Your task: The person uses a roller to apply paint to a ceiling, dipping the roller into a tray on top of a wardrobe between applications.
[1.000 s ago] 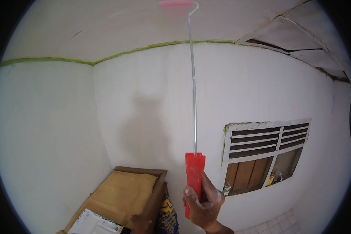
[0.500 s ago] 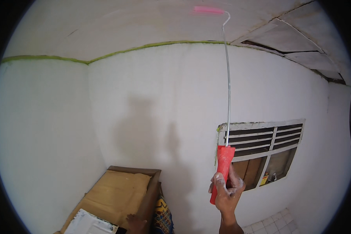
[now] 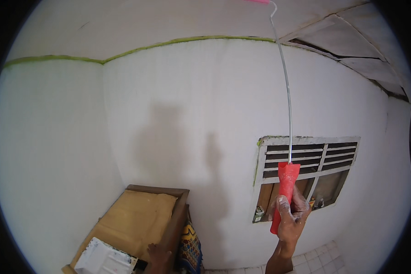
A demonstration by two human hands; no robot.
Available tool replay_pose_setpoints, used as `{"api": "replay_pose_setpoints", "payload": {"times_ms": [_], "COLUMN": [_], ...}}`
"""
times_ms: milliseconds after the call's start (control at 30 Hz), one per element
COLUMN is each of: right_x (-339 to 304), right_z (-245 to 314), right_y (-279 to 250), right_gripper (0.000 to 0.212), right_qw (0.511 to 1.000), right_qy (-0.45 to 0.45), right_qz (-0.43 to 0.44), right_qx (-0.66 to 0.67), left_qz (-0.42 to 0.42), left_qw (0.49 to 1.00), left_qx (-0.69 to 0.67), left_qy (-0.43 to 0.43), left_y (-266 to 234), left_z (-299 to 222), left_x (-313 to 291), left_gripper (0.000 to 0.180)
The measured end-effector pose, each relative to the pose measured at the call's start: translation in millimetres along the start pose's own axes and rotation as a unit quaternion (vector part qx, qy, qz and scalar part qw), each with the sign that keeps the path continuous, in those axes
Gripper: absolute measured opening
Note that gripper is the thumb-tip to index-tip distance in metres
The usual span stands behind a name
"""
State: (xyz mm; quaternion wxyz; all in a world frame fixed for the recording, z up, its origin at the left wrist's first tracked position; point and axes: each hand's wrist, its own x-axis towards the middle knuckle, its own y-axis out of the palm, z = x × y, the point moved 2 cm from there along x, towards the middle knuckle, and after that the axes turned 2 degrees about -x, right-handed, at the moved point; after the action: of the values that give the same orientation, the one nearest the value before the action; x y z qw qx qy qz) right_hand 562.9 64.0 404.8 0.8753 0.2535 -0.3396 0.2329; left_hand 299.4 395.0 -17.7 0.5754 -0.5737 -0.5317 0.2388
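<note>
My right hand (image 3: 291, 217), speckled with white paint, is closed round the red handle of a paint roller (image 3: 287, 178). From the handle a long thin metal rod rises toward the ceiling. Its pink roller sleeve (image 3: 259, 1) is partly cut off by the top edge of the view. Low down, my left hand (image 3: 159, 255) lies with its fingers apart on the cardboard-covered top of a brown wooden cabinet (image 3: 180, 210), near its right edge. Beside that hand rests a white paint tray (image 3: 102, 259) with dark paint marks on its rim.
A patterned blue and yellow cloth (image 3: 190, 246) hangs beside the cabinet. The white wall ahead holds a slatted window (image 3: 301, 157) with small items on its sill. Green edging (image 3: 164, 44) runs along the ceiling line. Ceiling panels (image 3: 351, 43) at the upper right show dark gaps.
My right hand and the roller have moved right in the view, and the sleeve has slid up partly out of sight. The view has tipped slightly downward. My left hand stays on the cabinet.
</note>
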Motion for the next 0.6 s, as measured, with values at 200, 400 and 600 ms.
{"api": "replay_pose_setpoints", "payload": {"times_ms": [200, 400, 600], "right_x": [32, 85, 135], "right_z": [-2, -36, -107], "right_y": [9, 39, 81], "right_gripper": [0.034, 0.026, 0.024], "right_qw": [0.999, 0.997, 0.998], "right_qy": [-0.004, 0.035, 0.035], "right_qz": [0.006, 0.058, 0.056], "right_qx": [-0.043, -0.047, -0.009], "left_qz": [0.030, 0.038, 0.066], "left_qw": [0.999, 0.999, 0.998], "left_qx": [0.018, 0.027, 0.014], "left_qy": [-0.008, -0.027, -0.018], "left_y": [-2, -4, -11], "left_z": [-2, 2, -5], "left_x": [9, 11, 13], "left_gripper": [0.080, 0.082, 0.082]}}
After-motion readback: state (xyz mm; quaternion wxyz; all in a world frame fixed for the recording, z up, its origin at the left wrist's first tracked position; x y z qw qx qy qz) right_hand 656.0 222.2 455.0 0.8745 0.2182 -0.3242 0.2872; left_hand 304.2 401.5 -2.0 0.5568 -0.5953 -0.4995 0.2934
